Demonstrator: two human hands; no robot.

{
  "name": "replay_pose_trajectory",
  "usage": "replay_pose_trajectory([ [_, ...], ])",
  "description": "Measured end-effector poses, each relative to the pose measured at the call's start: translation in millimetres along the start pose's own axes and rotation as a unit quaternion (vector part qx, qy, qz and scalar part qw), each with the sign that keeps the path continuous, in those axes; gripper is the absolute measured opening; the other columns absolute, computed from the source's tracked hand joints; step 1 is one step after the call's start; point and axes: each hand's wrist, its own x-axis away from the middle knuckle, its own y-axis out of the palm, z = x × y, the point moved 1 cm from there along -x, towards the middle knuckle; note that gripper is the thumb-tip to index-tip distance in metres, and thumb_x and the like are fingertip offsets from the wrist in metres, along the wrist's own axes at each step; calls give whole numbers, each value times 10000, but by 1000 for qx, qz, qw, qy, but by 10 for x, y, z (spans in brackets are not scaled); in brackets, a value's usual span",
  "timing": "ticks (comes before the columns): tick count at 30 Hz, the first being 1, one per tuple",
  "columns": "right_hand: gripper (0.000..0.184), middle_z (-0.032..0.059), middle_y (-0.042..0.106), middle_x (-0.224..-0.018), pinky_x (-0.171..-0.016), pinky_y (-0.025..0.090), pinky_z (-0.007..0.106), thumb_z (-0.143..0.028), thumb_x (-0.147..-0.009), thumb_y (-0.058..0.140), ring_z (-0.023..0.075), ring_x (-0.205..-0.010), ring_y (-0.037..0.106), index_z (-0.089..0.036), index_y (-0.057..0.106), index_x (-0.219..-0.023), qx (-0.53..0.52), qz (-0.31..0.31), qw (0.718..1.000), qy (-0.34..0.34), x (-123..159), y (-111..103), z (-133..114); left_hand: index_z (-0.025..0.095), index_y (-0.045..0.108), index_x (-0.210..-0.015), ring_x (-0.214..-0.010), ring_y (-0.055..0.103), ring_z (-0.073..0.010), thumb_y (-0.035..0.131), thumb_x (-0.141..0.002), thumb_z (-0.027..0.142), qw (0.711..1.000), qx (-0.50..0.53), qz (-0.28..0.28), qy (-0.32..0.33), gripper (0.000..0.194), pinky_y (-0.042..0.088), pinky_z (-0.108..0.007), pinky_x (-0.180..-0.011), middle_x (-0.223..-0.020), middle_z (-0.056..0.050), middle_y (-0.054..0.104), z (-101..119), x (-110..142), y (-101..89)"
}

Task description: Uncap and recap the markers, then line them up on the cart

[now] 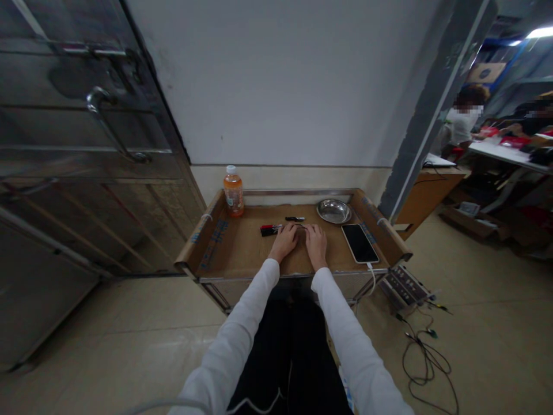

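Observation:
Over the middle of a cardboard-lined cart top (242,253), my left hand (285,240) and my right hand (316,242) are side by side, a small gap apart. Their fingers are bent, and a thin dark strand (302,226) runs between the fingertips of both. Its kind is too small to make out. Beside my left fingers lie a red marker (266,227) and a black marker (268,233), their right ends partly covered by the hand. A short black pen (295,219) rests just beyond my fingertips.
A bottle of orange drink (234,193) stands at the back left, a shallow metal bowl (334,211) at the back right. A phone (360,243) with a white cable (372,279) lies right. Cables (425,357) and a power box (404,288) are on the floor. People sit far right.

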Motion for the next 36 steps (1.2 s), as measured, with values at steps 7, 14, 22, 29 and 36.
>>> replay_pose_trajectory([
  [7, 367, 102, 613, -1083, -863, 365, 318, -221, -983, 297, 203, -1006, 530, -201, 607, -1179, 9, 9, 1000, 16, 9, -10, -2, 253, 458, -1314, -1331, 389, -197, 389, -944, 282, 1000, 25, -14, 10, 378, 245, -434, -1105, -1376, -69, 512, 4, 6, -7],
  [14, 367, 103, 628, -1058, -857, 347, 327, -229, -987, 288, 210, -989, 535, -204, 578, -1210, 18, 15, 999, 48, 11, -4, 7, 211, 580, -1118, -1157, 521, -202, 489, -922, 316, 999, 35, -6, 1, 241, 313, -381, -1038, -1166, -68, 614, 22, 40, -53],
  [22, 323, 95, 648, -1025, -811, 329, 315, -217, -980, 340, 202, -940, 544, -220, 603, -1167, 37, 30, 996, 77, 13, -6, 29, 183, 604, -994, -1029, 578, -188, 517, -917, 297, 997, 67, 17, 22, 163, 418, -325, -922, -1047, -50, 636, 12, 58, -64],
  [29, 322, 95, 646, -1022, -832, 336, 318, -200, -974, 348, 199, -942, 549, -220, 622, -1141, 41, 8, 999, 32, 22, 2, 3, 177, 585, -1019, -950, 595, -198, 472, -936, 266, 995, 29, 96, -29, 166, 453, -322, -860, -1008, -74, 638, 13, 85, -86],
  [36, 354, 94, 663, -1106, -870, 391, 315, -169, -955, 345, 197, -990, 580, -197, 591, -1208, -21, -7, 999, -42, 21, -15, -34, 173, 585, -1015, -953, 595, -193, 488, -927, 240, 994, 23, 104, -28, 147, 453, -309, -866, -996, -72, 637, 5, 86, -70],
])
